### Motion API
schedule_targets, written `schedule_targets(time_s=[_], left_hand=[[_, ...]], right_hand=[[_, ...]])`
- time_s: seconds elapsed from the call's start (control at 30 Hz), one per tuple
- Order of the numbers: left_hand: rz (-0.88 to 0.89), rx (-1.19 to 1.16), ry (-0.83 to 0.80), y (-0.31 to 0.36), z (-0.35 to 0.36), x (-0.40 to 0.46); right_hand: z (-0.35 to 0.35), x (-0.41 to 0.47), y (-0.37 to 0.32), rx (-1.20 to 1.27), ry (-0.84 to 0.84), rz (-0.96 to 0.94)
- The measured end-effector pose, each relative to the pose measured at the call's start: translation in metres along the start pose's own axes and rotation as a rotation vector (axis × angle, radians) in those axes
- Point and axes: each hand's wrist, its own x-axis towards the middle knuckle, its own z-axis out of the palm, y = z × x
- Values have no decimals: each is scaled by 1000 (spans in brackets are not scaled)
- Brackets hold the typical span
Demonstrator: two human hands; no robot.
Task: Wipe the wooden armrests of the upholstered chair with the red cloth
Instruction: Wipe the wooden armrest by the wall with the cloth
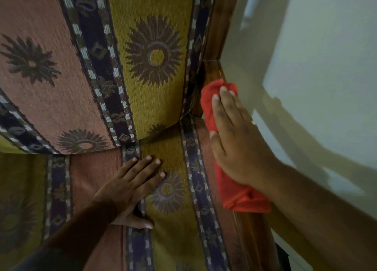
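The red cloth (234, 193) lies folded lengthwise along the right wooden armrest (214, 70) of the upholstered chair. My right hand (234, 140) presses flat on top of the cloth, fingers stretched toward the chair's back. Most of the armrest is hidden under cloth and hand; bare wood shows beyond the fingertips and near the front (257, 234). My left hand (130, 185) rests palm down on the seat cushion (175, 152), fingers spread, holding nothing. The left armrest is out of view.
The patterned backrest (102, 66) with sun motifs and dark stripes fills the upper left. A pale wall (318, 66) stands right beside the armrest, with shadows of my arm on it.
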Motion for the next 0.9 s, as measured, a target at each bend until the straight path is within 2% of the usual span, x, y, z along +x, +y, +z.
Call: schedule_targets(time_s=[0.17,0.3,0.53,0.9], left_hand=[[-1,-15,-14,1,-1,-1],[-8,25,6,1,0,0],[-1,34,18,0,-2,-3],[-14,97,6,2,-2,-1]], right_hand=[[-2,33,5,-33,-13,39],[-5,76,4,22,58,140],[-2,8,-5,95,44,128],[-3,41,4,41,19,95]])
